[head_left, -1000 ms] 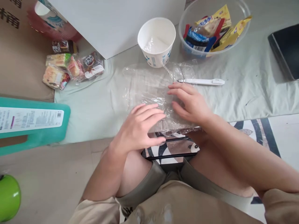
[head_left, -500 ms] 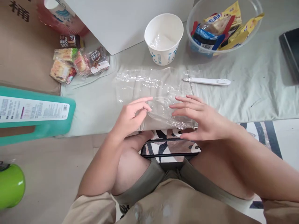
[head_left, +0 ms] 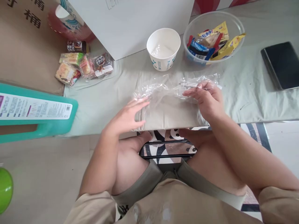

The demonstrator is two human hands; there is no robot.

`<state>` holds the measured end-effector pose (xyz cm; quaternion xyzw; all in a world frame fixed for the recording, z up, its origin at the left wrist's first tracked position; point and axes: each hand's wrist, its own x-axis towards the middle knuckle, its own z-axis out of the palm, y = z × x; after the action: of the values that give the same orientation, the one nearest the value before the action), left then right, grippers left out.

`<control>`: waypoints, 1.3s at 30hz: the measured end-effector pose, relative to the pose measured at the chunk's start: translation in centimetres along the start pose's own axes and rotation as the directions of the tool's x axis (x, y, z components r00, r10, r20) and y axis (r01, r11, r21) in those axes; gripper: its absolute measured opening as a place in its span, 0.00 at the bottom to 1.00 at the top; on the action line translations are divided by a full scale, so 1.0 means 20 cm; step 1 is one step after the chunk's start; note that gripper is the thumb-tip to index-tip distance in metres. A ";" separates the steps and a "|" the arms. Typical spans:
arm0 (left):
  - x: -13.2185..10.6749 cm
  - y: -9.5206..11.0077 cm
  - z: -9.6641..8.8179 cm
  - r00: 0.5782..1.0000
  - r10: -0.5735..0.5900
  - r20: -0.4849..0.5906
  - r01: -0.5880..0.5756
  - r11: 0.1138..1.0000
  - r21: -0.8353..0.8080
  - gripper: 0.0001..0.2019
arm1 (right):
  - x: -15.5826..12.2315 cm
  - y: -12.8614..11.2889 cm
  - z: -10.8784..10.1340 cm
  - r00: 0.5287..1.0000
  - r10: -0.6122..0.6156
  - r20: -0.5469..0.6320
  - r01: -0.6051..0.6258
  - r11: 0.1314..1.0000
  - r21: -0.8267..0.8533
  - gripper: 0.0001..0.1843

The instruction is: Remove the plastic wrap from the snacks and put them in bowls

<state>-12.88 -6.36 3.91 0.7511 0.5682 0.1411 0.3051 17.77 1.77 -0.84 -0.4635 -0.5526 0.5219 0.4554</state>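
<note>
A crumpled clear plastic bag (head_left: 161, 90) lies across the cloth in front of me. My left hand (head_left: 127, 116) is at its left side, fingers and thumb spread apart, with the fingertips by the film. My right hand (head_left: 209, 98) has its thumb and fingers pinched together on the bag's right part, which bunches up around them. The slim white cutter that lay there is now mostly hidden under the film and my right hand. Just beyond the bag stands a white paper cup (head_left: 163, 51) with some clear plastic inside.
Behind, a clear round tub (head_left: 213, 37) holds several wrapped snacks. A black phone-like device (head_left: 281, 65) lies at right. At left are several packaged snacks (head_left: 83, 65), a teal jug (head_left: 76, 109) and a cardboard box (head_left: 23, 53). A white box (head_left: 135, 25) stands at the back.
My right hand has moved forward and right, from spread fingers to a pinch on the bag. The bag has shifted away from me and bunched, covering the cutter. My left hand's fingers have opened.
</note>
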 end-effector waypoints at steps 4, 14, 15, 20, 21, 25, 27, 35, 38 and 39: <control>0.04 -0.01 0.03 0.945 -0.043 -0.325 0.005 0.993 -0.116 0.10 | 0.00 -0.01 0.01 0.999 -0.024 0.044 0.030 0.988 -0.153 0.21; 0.04 -0.09 -0.07 0.799 -0.516 -0.310 0.147 0.667 -0.731 0.16 | -0.01 0.01 -0.02 0.977 -0.042 0.208 0.114 0.929 -0.352 0.40; 0.04 -0.09 -0.08 0.771 -0.560 -0.302 0.166 0.635 -0.754 0.17 | -0.01 0.01 -0.02 0.977 -0.041 0.208 0.113 0.931 -0.348 0.40; 0.09 -0.05 -0.08 0.629 -0.719 -0.296 0.243 0.543 -0.803 0.15 | -0.02 -0.05 0.00 0.993 0.014 0.121 0.047 0.870 -0.490 0.33; 0.10 -0.04 -0.08 0.618 -0.730 -0.292 0.261 0.541 -0.800 0.14 | -0.02 -0.05 0.00 0.995 0.028 0.095 0.028 0.843 -0.536 0.29; 0.13 -0.05 -0.05 0.633 -0.716 -0.294 0.305 0.580 -0.756 0.14 | -0.01 -0.06 0.01 0.998 0.035 0.042 0.001 0.760 -0.650 0.17; 0.15 -0.08 -0.03 0.633 -0.692 -0.347 0.311 0.638 -0.705 0.14 | -0.01 -0.05 0.01 1.000 -0.004 0.021 0.017 0.733 -0.680 0.14; 0.18 -0.19 0.04 0.597 -0.622 -0.507 0.392 0.777 -0.493 0.10 | 0.02 -0.02 0.03 0.991 -0.131 -0.010 0.072 0.610 -0.789 0.15; 0.21 -0.19 0.04 0.605 -0.587 -0.539 0.442 0.810 -0.385 0.09 | 0.02 -0.03 0.03 0.993 -0.097 -0.066 0.000 0.561 -0.828 0.14; 0.22 -0.19 0.04 0.608 -0.567 -0.556 0.461 0.822 -0.334 0.10 | 0.02 -0.03 0.03 0.993 -0.078 -0.084 -0.028 0.544 -0.838 0.15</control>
<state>-13.91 -1.76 0.39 0.4360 0.8151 0.3359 0.1808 17.10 2.05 -0.22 -0.6450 -0.7148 0.1616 0.2165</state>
